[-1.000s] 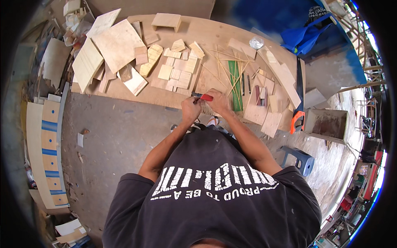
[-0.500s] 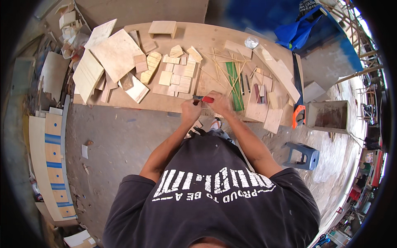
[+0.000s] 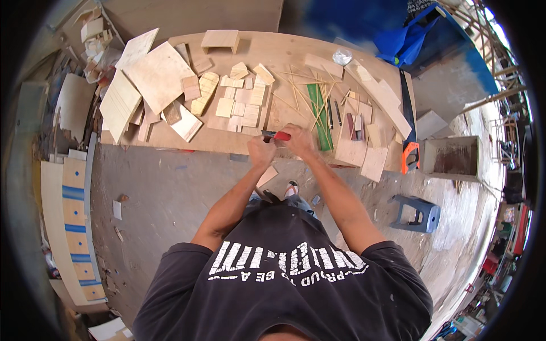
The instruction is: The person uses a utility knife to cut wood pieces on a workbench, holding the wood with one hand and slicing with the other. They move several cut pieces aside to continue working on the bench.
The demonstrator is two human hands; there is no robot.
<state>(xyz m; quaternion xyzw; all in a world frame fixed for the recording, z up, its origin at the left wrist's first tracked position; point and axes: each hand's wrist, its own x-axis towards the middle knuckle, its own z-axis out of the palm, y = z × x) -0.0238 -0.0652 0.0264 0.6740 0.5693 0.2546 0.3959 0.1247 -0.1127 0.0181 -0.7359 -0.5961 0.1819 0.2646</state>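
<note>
At the near edge of the plywood bench (image 3: 216,139), my right hand (image 3: 298,141) is closed on a red-handled tool with a dark end (image 3: 282,136). My left hand (image 3: 260,149) is closed beside it, at the dark end; what its fingers hold is too small to make out, though a thin pale sliver (image 3: 280,146) shows between the hands. Just beyond them lie a group of small wooden blocks (image 3: 242,108), scattered thin sticks (image 3: 290,96), a green strip (image 3: 324,136) and dark pen-like tools (image 3: 335,113).
Plywood sheets (image 3: 156,74) pile at the bench's left. A long board (image 3: 381,102) and an orange-handled saw (image 3: 410,156) lie at its right. Beside it are an open box (image 3: 452,156), a plastic stool (image 3: 421,216) and a blue tarp (image 3: 409,42). A long taped panel (image 3: 74,227) stands at the left.
The camera view has shifted slightly, with the bench sitting a little lower in the picture. Both hands stay together at the bench edge, the red tool moving slightly. More of the feet and floor shows.
</note>
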